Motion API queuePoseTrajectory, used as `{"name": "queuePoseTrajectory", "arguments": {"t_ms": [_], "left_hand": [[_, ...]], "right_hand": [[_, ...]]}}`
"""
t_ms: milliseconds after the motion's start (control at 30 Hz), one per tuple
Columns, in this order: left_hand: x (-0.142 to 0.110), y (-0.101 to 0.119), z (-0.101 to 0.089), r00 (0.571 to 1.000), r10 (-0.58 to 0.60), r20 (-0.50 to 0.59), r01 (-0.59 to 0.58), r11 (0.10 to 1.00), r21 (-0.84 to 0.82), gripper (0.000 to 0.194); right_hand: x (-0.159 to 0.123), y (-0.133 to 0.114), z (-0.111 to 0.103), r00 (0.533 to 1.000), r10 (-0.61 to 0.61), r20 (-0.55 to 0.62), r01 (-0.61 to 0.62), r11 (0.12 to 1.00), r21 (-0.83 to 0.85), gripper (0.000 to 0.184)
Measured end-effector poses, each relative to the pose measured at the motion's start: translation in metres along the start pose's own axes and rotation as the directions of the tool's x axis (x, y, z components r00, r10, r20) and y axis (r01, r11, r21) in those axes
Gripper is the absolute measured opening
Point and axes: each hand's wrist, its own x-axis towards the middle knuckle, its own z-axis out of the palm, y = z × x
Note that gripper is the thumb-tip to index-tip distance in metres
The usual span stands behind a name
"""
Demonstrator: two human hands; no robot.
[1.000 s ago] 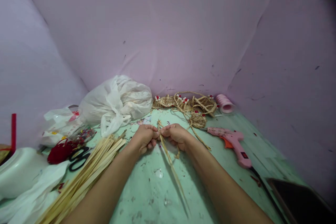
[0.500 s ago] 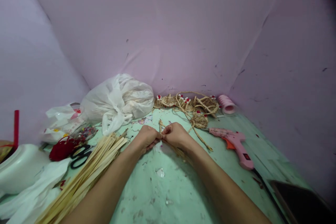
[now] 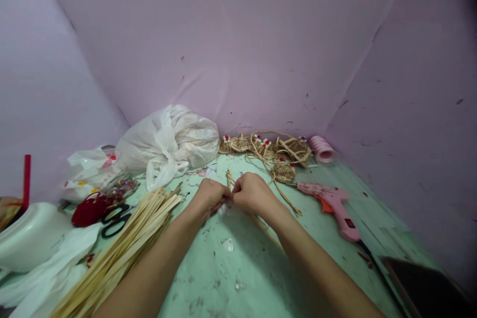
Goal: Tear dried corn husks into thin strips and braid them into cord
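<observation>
From here I see the straw cord (image 3: 228,177) at mid-counter (image 3: 208,278), its upper end showing beyond the fingertips, the gripped part hidden. My left hand (image 3: 211,196) and right hand (image 3: 250,193) are nearly closed, pinching it, lower fingers hard to make out. The straw bundle (image 3: 122,248) is partly covered by the left forearm; a dark flat object (image 3: 421,283) is cut off lower right.

No text, label, brand, number or sign readable. Reddish print on crumpled packaging (image 3: 91,171), just left of large white plastic bag (image 3: 169,141): too small and blurred to make out. Colored print on flat scrap (image 3: 209,171), at large white plastic bag's lower right: illegible. Pink glue gun (image 3: 331,201), well right of large white plastic bag: any lettering too small to tell.
</observation>
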Motion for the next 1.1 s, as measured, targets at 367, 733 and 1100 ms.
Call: {"name": "queuePoseTrajectory", "arguments": {"t_ms": [367, 733, 1100], "left_hand": [[0.006, -0.004, -0.018, 0.984, 0.074, 0.160, -0.066, 0.996, -0.053, 0.019], [0.012, -0.004, -0.031, 0.946, 0.077, 0.314, -0.074, 0.997, -0.021, 0.012], [-0.002, 0.011, -0.031, 0.984, 0.114, 0.137, -0.168, 0.846, 0.506, 0.010]], "right_hand": [[-0.009, -0.012, -0.008, 0.993, -0.086, 0.079, 0.090, 0.995, -0.046, 0.015], [0.006, -0.005, 0.014, 0.916, 0.155, 0.371, -0.389, 0.573, 0.721, 0.015], [0.012, 0.005, 0.028, 0.943, 0.093, 0.318, -0.303, 0.633, 0.713, 0.017]]}}
